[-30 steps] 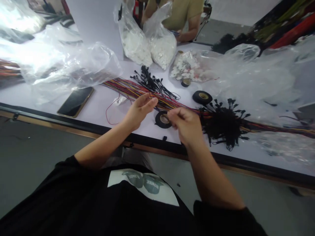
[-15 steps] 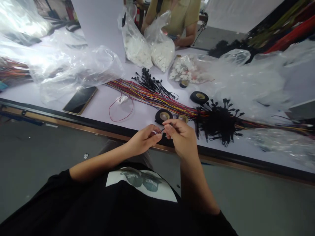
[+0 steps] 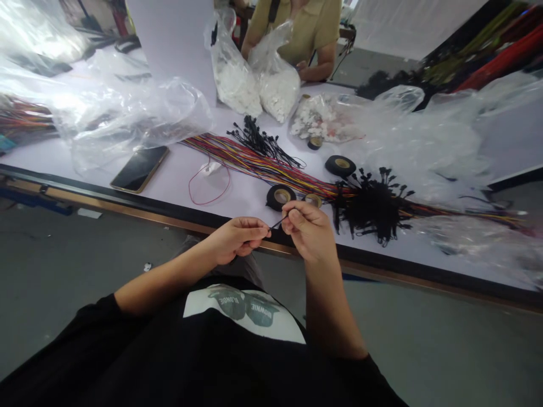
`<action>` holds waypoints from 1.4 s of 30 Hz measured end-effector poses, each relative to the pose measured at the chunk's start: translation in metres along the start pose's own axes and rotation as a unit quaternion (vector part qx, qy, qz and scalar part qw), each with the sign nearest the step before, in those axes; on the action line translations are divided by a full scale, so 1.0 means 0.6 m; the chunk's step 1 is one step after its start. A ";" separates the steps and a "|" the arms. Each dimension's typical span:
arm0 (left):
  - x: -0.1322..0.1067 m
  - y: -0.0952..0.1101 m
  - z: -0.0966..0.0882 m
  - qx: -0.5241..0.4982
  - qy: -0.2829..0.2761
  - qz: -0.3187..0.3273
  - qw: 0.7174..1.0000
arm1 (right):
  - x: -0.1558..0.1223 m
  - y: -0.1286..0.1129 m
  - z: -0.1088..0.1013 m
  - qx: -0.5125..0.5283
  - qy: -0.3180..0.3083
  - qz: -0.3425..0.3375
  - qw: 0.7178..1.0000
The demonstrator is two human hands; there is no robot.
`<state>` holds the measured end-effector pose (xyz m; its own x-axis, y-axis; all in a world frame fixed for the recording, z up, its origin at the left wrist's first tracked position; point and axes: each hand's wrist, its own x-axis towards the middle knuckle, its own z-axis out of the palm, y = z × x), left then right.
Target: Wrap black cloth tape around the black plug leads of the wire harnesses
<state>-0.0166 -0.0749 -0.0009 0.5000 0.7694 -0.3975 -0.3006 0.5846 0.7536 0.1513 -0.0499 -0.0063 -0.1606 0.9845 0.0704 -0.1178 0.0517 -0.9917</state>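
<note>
A short, thin black wire (image 3: 278,223) runs between my two hands, just over the table's front edge. My left hand (image 3: 241,237) pinches its lower end between thumb and forefinger. The upper end is held in the closed fingertips of my right hand (image 3: 307,226), which hide that tip. Right behind my fingers lie a roll of black tape (image 3: 271,198) and a smaller roll (image 3: 313,199). To the right of my right hand sits a pile of black connector leads (image 3: 369,209), on top of a long bundle of coloured wires (image 3: 254,164).
A phone (image 3: 139,169) and a loop of red wire (image 3: 190,189) lie on the left. Farther back are black leads (image 3: 261,141), another tape roll (image 3: 340,165) and bags of white parts (image 3: 278,93). Clear plastic bags (image 3: 445,141) cover the right. A person (image 3: 314,34) is across the table.
My left hand has drawn slightly left and its fingers have closed together, so more of the black wire shows between my hands. The person opposite has shifted their hands.
</note>
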 end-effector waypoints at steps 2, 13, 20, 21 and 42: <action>0.004 0.002 -0.003 0.000 0.028 0.030 0.999 | 0.006 0.003 -0.013 -0.013 -0.029 0.006 0.999; 0.036 0.003 -0.025 0.013 0.117 0.161 0.980 | 0.073 0.023 -0.044 -0.663 -0.050 -0.126 0.736; 0.038 0.005 -0.020 0.065 0.173 0.214 0.959 | 0.019 0.001 -0.019 -0.474 -0.052 -0.108 0.872; 0.036 0.006 -0.017 0.079 0.176 0.226 0.955 | 0.007 -0.004 -0.015 -0.444 -0.059 -0.110 0.887; 0.013 0.007 0.007 0.091 0.173 0.314 0.929 | -0.027 -0.021 0.024 -0.483 -0.036 -0.122 0.867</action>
<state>-0.0104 -0.0675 0.0015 -0.0277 0.9992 0.0304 -0.2869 -0.0371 0.9572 0.1414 -0.0690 0.0066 -0.3117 0.9134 0.2619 0.7121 0.4070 -0.5721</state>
